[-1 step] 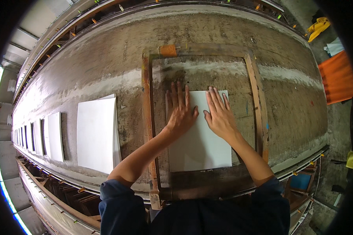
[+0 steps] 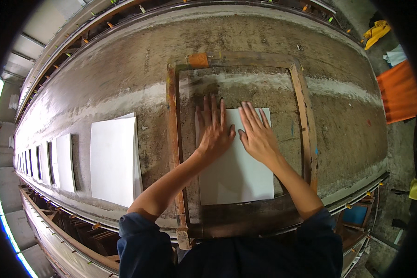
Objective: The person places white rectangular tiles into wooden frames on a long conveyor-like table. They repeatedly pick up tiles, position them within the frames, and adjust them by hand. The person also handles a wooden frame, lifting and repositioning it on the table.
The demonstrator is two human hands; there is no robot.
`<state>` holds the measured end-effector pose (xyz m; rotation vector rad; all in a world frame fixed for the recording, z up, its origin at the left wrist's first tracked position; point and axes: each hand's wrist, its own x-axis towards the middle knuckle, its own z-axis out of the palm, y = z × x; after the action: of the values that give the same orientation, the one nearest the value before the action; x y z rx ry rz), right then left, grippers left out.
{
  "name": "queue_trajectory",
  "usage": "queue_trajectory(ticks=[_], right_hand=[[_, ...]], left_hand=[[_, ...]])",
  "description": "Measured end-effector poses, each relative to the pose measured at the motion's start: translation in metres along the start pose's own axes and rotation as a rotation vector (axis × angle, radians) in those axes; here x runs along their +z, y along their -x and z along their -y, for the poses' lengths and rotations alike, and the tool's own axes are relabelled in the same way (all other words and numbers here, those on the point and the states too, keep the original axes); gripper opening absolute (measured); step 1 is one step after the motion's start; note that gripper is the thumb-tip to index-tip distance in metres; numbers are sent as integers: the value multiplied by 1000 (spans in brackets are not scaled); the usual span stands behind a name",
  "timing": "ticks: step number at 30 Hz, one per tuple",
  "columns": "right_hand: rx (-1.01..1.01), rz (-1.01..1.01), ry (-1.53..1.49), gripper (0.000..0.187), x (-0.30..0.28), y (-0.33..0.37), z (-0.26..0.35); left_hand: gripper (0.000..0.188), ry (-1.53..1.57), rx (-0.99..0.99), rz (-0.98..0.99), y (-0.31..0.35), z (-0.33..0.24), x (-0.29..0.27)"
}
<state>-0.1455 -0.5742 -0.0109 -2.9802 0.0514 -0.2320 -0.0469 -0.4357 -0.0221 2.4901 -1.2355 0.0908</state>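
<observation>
A white sheet lies inside a worn wooden frame on the long table. My left hand rests flat over the sheet's upper left part, fingers spread and pointing away from me. Beside it, my right hand lies flat on the upper right part, its fingers straight and close together, thumb apart. The two thumbs nearly meet. Neither hand grips anything. An orange patch covers part of the frame's far bar near the left corner. Whether a mesh spans the frame, I cannot tell.
To the left, more white sheets lie on the stained table, with a row of several others beyond. Small orange clips line the near rail. Orange cloth and yellow cloth are off the table's right end.
My right hand has shifted very slightly to the left on the sheet. The left hand's fingers have moved a little; the frame stays in place.
</observation>
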Motion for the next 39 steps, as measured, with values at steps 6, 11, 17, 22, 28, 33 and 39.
queue_trajectory(ticks=[6,11,17,22,28,33,39], right_hand=[[-103,3,-13,53,9,-29,-3],[4,-88,-23,55,18,-34,-4],[389,-236,89,59,25,-14,4],[233,-204,82,60,18,40,14],[24,-48,6,63,-4,103,55],[-52,61,-107,65,-14,97,58],[-139,-19,-70,58,8,17,19]], left_hand=[[70,-18,-48,27,-12,1,13],[67,76,-68,-126,-16,7,26],[82,32,-210,-283,0,3,34],[84,25,-22,-267,62,1,25],[83,1,25,73,125,-50,-17],[78,25,-7,145,129,-58,-18],[74,-61,-6,158,43,-20,-11]])
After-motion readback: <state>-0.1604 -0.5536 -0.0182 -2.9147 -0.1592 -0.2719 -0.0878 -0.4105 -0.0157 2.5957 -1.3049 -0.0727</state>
